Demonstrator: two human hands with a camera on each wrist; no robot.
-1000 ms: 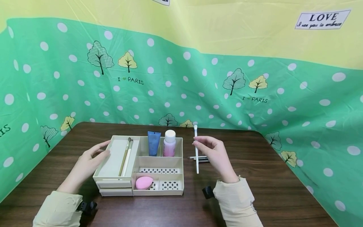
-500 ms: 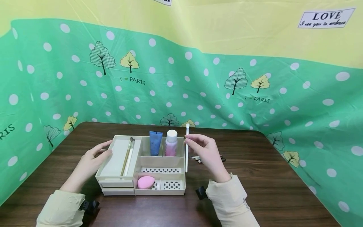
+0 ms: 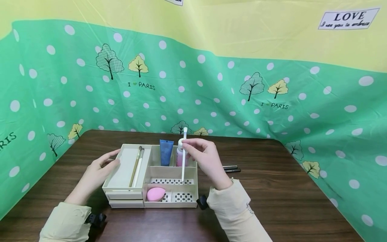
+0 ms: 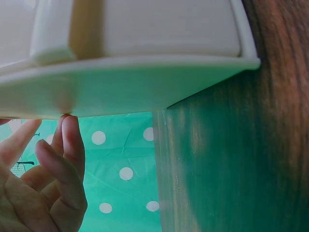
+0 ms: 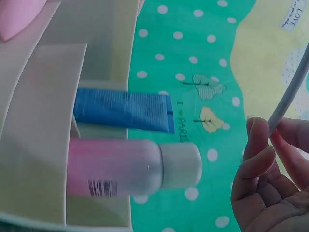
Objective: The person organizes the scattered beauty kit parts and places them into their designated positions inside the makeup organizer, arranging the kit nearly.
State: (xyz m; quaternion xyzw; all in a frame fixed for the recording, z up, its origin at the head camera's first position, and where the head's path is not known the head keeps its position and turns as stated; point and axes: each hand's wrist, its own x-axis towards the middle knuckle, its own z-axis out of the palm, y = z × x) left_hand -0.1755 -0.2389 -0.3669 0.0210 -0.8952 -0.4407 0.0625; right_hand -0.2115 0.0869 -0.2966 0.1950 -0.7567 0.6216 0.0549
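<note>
My right hand (image 3: 205,158) pinches a white makeup brush (image 3: 183,164) between thumb and fingers. The brush stands nearly upright, tip up, over the right half of a cream desktop organizer (image 3: 172,173). Behind the brush in the head view, a pink bottle with a white cap (image 5: 116,166) stands beside a blue squeeze tube (image 3: 166,153) in the back compartment. My left hand (image 3: 98,169) rests its fingertips against the organizer's left side wall (image 4: 120,89). On the organizer's left top tray lie a gold-handled brush (image 3: 135,169) and a white-handled brush (image 3: 138,173).
A pink makeup sponge (image 3: 156,194) sits in the front compartment. Several slim dark and pale sticks (image 3: 232,170) lie on the brown table (image 3: 278,195), partly hidden by my right hand. A green and yellow printed cloth (image 3: 217,87) hangs behind the table.
My right hand has carried the white makeup brush leftward, from beside the organizer to over its right compartments. The left hand has stayed at the organizer's left side.
</note>
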